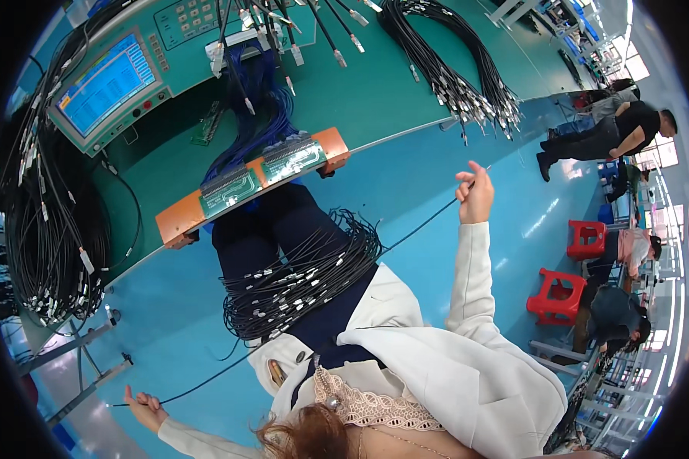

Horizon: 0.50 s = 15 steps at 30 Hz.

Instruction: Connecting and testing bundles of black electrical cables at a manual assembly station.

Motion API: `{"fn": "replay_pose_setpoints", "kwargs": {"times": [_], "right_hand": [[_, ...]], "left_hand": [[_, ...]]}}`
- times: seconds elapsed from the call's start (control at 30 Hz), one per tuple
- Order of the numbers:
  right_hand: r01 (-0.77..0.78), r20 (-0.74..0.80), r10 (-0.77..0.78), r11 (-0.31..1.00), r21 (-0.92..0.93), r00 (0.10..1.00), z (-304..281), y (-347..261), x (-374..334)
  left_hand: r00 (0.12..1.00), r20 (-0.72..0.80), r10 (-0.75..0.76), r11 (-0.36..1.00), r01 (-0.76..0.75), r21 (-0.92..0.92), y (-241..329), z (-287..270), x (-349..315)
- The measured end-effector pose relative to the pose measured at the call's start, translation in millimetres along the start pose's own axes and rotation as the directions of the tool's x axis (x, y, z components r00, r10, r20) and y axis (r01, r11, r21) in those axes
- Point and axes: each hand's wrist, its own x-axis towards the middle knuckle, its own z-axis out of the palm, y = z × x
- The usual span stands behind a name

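A black cable [422, 225] runs out to both sides of my lap. My right hand [476, 197], raised over the floor to the right, pinches its upper end. Low on the left, my left hand [145, 408] is closed on the other end, whose tip pokes out past the fingers. Across my thighs lies a thick bundle of black cables [306, 284] with white labels. The middle of the stretched cable is lost against this bundle, so I cannot tell whether it is one single cable.
A green bench [375, 107] carries a tester with a lit screen [107, 84]. Two green circuit boards [230, 193] sit on an orange strip at its edge. Labelled cables [467, 96] hang over the bench edge. Red stools [556, 297] and people are at the right.
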Motion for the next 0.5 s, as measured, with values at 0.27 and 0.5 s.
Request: {"fn": "replay_pose_setpoints", "kwargs": {"times": [0.27,0.5], "right_hand": [[0.239,0.697,0.055,0.917,-0.318,0.715,120.1,-15.5,-104.4],[-0.29,0.793,0.372,0.922,-0.256,0.483,176.9,33.1,-144.0]], "left_hand": [[0.769,0.611,0.189,0.982,-0.156,-0.107,50.8,122.8,-119.4],[0.322,0.931,0.173,0.978,-0.165,-0.125,-8.5,253.3,-201.9]]}}
